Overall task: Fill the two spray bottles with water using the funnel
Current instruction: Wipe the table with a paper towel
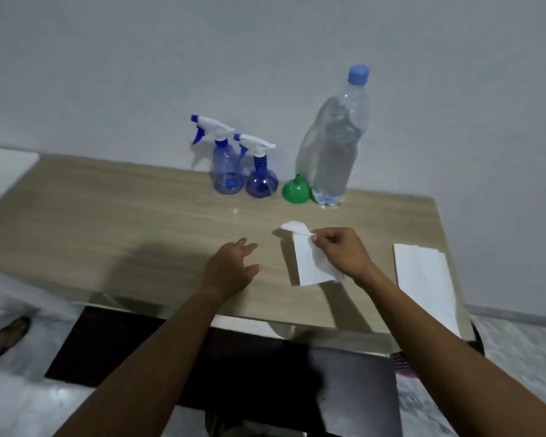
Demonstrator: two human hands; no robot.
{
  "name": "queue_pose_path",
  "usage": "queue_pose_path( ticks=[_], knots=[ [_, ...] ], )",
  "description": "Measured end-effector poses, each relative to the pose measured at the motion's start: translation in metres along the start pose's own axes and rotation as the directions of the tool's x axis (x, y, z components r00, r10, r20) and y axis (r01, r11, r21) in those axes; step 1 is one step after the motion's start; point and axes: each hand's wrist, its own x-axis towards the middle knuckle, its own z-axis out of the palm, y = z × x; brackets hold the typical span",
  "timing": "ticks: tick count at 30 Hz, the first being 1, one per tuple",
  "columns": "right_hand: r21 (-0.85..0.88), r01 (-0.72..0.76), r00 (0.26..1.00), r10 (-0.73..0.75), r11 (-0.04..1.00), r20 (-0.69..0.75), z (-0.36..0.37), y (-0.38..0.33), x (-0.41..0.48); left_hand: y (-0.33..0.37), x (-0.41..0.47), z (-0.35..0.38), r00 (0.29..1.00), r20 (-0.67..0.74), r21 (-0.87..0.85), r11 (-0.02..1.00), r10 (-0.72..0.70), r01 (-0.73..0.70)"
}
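Two blue spray bottles with white trigger heads stand side by side at the back of the wooden table (108,216), the left spray bottle (226,167) and the right spray bottle (261,173). A green funnel (295,190) lies mouth down beside them, touching a tall clear water bottle (334,143) with a blue cap on. My right hand (341,252) pinches a white paper tissue (309,260) and holds it just above the table's front part. My left hand (234,268) hovers open to the left of the tissue, fingers spread.
A folded stack of white tissue (423,279) lies at the table's right edge. The wall runs directly behind the bottles. Below the front edge is a dark mat (139,348) on a pale floor, with a foot (4,339) at the far left.
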Motion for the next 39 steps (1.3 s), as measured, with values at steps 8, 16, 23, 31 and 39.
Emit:
queue_pose_path(
  ticks=[8,16,23,31,39],
  knots=[
    [-0.215,0.163,0.987,-0.162,0.963,0.019,0.139,-0.099,0.078,-0.152,0.027,-0.065,0.965,0.194,0.166,0.975,-0.177,0.145],
    [-0.678,0.554,0.811,-0.495,0.483,0.31,0.22,-0.117,0.121,-0.18,0.036,-0.062,0.975,0.201,0.159,0.985,-0.094,0.062],
    [-0.562,0.484,0.859,-0.24,0.67,0.453,0.244,-0.084,0.11,-0.182,0.04,-0.059,0.98,0.182,0.174,0.983,-0.085,0.053],
    [-0.522,0.439,0.872,-0.206,0.731,0.445,0.245,-0.086,0.113,-0.18,0.039,-0.062,0.98,0.185,0.181,0.982,-0.078,0.044],
    [-0.593,0.443,0.879,-0.198,0.672,0.433,0.263,-0.087,0.12,-0.179,0.038,-0.061,0.982,0.175,0.174,0.984,-0.072,0.041]
  ],
)
